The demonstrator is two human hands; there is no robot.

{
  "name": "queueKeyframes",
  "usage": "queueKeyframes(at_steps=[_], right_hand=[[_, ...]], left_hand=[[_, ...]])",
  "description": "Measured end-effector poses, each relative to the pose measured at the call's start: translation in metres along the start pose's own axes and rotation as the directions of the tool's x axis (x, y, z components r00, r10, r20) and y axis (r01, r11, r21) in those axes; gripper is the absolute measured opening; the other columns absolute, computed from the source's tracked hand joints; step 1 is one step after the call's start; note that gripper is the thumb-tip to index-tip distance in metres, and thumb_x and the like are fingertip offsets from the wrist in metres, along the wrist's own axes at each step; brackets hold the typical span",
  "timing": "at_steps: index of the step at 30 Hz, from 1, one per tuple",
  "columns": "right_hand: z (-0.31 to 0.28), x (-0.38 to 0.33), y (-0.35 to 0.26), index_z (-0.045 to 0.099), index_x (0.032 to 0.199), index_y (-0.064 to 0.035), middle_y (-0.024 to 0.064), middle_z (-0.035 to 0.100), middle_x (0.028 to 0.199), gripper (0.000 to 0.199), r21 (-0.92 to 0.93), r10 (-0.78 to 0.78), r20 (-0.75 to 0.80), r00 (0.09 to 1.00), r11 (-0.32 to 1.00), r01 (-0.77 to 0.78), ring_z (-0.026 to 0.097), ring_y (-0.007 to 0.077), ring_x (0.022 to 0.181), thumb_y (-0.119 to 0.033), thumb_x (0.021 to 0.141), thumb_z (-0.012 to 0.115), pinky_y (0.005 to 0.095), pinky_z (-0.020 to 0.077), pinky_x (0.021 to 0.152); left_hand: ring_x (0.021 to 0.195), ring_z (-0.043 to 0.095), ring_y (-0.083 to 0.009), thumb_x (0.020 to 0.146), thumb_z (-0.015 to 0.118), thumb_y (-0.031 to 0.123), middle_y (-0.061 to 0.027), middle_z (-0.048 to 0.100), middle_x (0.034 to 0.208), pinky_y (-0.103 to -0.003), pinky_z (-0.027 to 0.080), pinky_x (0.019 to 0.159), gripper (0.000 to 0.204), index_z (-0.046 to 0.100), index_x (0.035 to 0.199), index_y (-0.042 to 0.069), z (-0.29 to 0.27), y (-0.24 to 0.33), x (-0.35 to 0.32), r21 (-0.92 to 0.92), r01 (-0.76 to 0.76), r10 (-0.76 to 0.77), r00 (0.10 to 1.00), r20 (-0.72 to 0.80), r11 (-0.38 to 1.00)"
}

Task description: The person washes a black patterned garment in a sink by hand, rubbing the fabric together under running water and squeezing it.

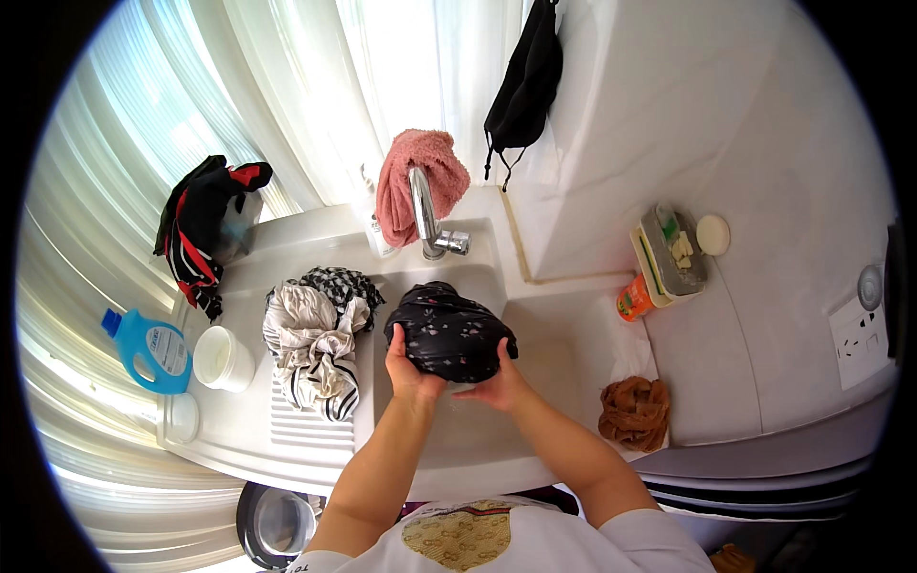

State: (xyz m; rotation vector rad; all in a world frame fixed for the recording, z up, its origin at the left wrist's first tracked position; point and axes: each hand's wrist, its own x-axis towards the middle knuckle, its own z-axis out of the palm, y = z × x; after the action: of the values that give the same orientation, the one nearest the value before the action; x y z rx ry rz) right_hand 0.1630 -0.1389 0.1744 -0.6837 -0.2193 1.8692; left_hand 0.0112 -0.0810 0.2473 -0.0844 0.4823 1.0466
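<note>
Over the sink basin point(549, 382) I hold a bundled black cloth point(449, 334) with small pink flowers, its folds pressed into a rounded lump. My left hand point(413, 368) grips its near left side, thumb up against the fabric. At the near right side, my right hand point(499, 382) supports it, with the fingers partly hidden beneath. What kind of garment the cloth is cannot be told. Just beyond it rises a chrome faucet point(423, 210), with a pink towel point(406, 181) draped behind. No running water shows.
Crumpled white and striped clothes point(310, 334) lie on the washboard left of the basin. Farther left stand a white tub point(223, 359) and a blue detergent bottle point(158, 351). A brown cloth point(634, 414) and an orange container point(634, 299) sit right. A black mask point(525, 81) hangs above.
</note>
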Motion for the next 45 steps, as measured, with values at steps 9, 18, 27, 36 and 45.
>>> queueKeyframes(at_steps=[9,18,27,36,45], right_hand=[[0.023,0.023,-0.015,0.049,0.127,-0.0068,0.0127,0.056,0.124,0.066,0.190,-0.306,0.110,0.945,0.940,0.282,0.056,0.0294,0.111,-0.055,0.082,0.054,0.0448,0.0449,0.097],[0.032,0.018,-0.026,0.051,0.124,-0.0041,0.0123,0.059,0.117,0.065,-0.178,-0.260,0.113,0.959,0.944,0.277,0.057,0.0270,0.110,-0.039,0.074,0.074,0.0415,0.0452,0.096],[0.040,0.032,-0.022,0.058,0.115,-0.0069,0.0101,0.062,0.113,0.052,0.024,-0.031,-0.250,0.968,0.999,0.038,0.060,0.0247,0.104,-0.049,0.084,0.059,0.0411,0.0467,0.094],[0.024,0.030,-0.007,0.060,0.104,0.0017,0.0137,0.066,0.095,0.034,-0.166,0.100,-0.358,0.928,0.972,-0.169,0.067,0.0249,0.083,-0.025,0.083,0.061,0.0375,0.0567,0.073],[0.026,0.027,-0.011,0.061,0.100,0.0048,0.0123,0.065,0.092,0.034,-0.434,-0.037,-0.461,0.887,0.881,-0.188,0.066,0.0204,0.077,-0.023,0.081,0.063,0.0319,0.0539,0.068]], left_hand=[[0.121,0.048,-0.0331,0.085,0.045,0.044,-0.0132,0.053,0.129,-0.051,0.032,0.105,0.052,0.055,0.124,0.012,-0.015,0.005,-0.019,0.132,0.216,-0.225,0.972,0.060,0.967],[0.113,0.055,-0.0326,0.087,0.051,0.047,-0.0155,0.055,0.126,-0.053,0.040,0.100,0.052,0.055,0.123,0.010,-0.030,0.031,-0.014,0.170,0.262,-0.261,0.965,-0.025,0.950],[0.089,0.062,-0.0217,0.076,0.061,-0.003,-0.0086,0.062,0.097,-0.035,0.050,0.083,0.026,0.057,0.101,0.003,-0.043,0.009,-0.012,0.754,-0.471,0.454,0.853,0.257,0.458],[0.100,0.046,-0.0418,0.059,0.071,0.006,-0.0193,0.050,0.104,-0.044,0.042,0.086,0.053,0.050,0.107,0.011,-0.071,0.012,-0.029,0.681,-0.579,0.072,0.736,0.673,-0.449],[0.103,0.044,-0.0426,0.058,0.071,0.001,-0.0229,0.043,0.113,-0.043,0.041,0.088,0.057,0.048,0.109,0.010,-0.080,0.005,-0.020,0.704,-0.611,-0.022,0.761,0.649,-0.363]])
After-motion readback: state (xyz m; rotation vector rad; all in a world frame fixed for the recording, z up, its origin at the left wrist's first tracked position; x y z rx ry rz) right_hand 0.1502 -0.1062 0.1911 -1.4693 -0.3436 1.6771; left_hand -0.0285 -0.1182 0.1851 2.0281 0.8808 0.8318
